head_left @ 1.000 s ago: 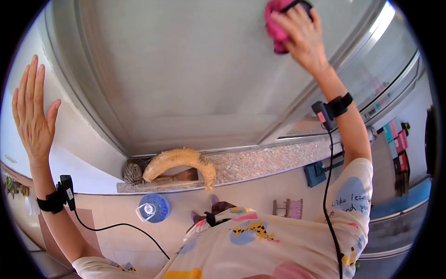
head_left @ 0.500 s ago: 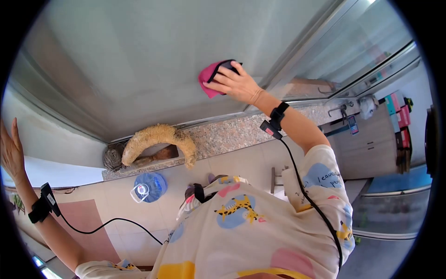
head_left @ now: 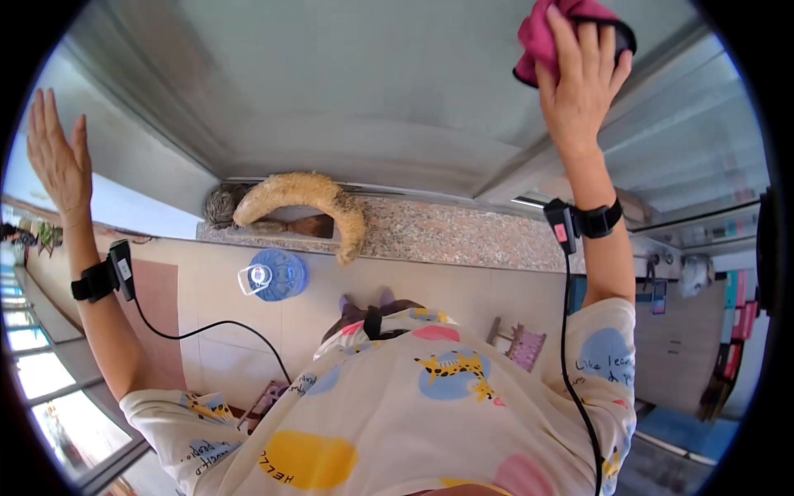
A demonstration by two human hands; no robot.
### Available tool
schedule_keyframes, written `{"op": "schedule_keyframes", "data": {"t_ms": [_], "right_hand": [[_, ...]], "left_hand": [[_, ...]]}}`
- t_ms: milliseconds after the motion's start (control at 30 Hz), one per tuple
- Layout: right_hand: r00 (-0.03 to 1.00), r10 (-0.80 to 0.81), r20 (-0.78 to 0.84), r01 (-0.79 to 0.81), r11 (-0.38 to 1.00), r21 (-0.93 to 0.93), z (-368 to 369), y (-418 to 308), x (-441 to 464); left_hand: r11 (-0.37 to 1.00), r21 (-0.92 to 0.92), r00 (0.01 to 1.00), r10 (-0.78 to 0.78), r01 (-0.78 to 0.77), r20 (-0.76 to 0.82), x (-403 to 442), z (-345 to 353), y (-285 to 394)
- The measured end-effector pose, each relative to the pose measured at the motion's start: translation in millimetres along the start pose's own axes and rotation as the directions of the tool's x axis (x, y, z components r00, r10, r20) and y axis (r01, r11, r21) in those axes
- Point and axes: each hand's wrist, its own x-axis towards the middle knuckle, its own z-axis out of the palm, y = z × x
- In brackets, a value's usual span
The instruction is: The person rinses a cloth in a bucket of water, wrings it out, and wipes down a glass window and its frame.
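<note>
My right hand (head_left: 581,99) holds a pink cleaning cloth (head_left: 539,48) with a dark edge against the glass pane (head_left: 356,83), high and near the frame on the right. Its fingers spread over the cloth, and part of the cloth lies hidden beneath them. On the far left, my left hand (head_left: 62,157) is open, fingers stretched out, with no object in it. It is nearest to the white wall (head_left: 136,140); whether the palm touches the wall I cannot tell.
Below the pane runs a speckled stone sill (head_left: 438,236) bearing a curved, rough, yellowish object (head_left: 298,192) and a grey coil (head_left: 222,205). A large blue water bottle (head_left: 281,274) stands on the floor. A small stool (head_left: 523,345) is near my right side.
My right hand has moved up and to the right across the glass with the cloth. My left hand now shows fully, higher in view. The camera view has shifted too.
</note>
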Motion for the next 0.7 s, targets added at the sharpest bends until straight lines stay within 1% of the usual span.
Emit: {"op": "schedule_keyframes", "data": {"t_ms": [33, 67, 100, 133, 200, 300, 400, 467, 500, 567, 600, 633, 667, 700], "right_hand": [[0.984, -0.084, 0.159, 0.086, 0.996, -0.007, 12, -17, -32], [0.952, -0.185, 0.243, 0.170, 0.982, 0.084, 28, -29, -65], [0.903, -0.288, 0.319, 0.243, 0.954, 0.176, 41, -40, -91], [0.900, -0.307, 0.309, 0.251, 0.945, 0.208, 50, -51, -107], [0.718, -0.527, 0.455, 0.408, 0.848, 0.339, 60, -68, -121], [0.710, -0.572, 0.410, 0.442, 0.816, 0.372, 75, -85, -83], [0.791, -0.519, 0.324, 0.397, 0.838, 0.374, 74, -125, -2], [0.823, -0.514, 0.243, 0.424, 0.839, 0.341, 76, -162, 52], [0.822, -0.519, 0.236, 0.430, 0.836, 0.342, 87, -184, 70], [0.868, -0.490, 0.075, 0.444, 0.836, 0.324, 106, -227, 107], [0.866, -0.497, 0.055, 0.457, 0.832, 0.316, 109, -249, 119], [0.859, -0.509, 0.046, 0.464, 0.815, 0.347, 114, -268, 126], [0.852, -0.522, 0.041, 0.470, 0.798, 0.377, 119, -281, 130], [0.850, -0.526, 0.035, 0.479, 0.797, 0.367, 125, -289, 122]], "left_hand": [[1.000, -0.023, 0.998, -0.014, 0.015, 0.056, -9, -11, 18], [0.999, -0.049, 0.995, -0.012, 0.017, 0.101, -20, -21, 33], [0.996, -0.083, 0.989, -0.007, 0.019, 0.145, -31, -33, 47], [0.996, -0.088, 0.976, -0.002, 0.022, 0.220, -42, -45, 59], [0.993, -0.116, 0.934, 0.011, 0.033, 0.357, -67, -67, 79], [0.988, -0.149, 0.853, 0.049, 0.034, 0.519, -105, -88, 103], [0.961, -0.240, 0.786, 0.039, 0.140, 0.617, -130, -85, 126], [0.923, -0.323, 0.742, 0.064, 0.210, 0.667, -137, -77, 145], [0.895, -0.373, 0.723, 0.087, 0.245, 0.686, -139, -72, 156], [0.844, -0.483, 0.714, 0.189, 0.234, 0.675, -148, -60, 183], [0.800, -0.554, 0.723, 0.240, 0.230, 0.648, -152, -55, 194], [0.750, -0.622, 0.736, 0.287, 0.226, 0.614, -157, -51, 204], [0.757, -0.613, 0.746, 0.270, 0.227, 0.609, -167, -50, 209], [0.753, -0.633, 0.757, 0.304, 0.181, 0.578, -179, -49, 212]]}}
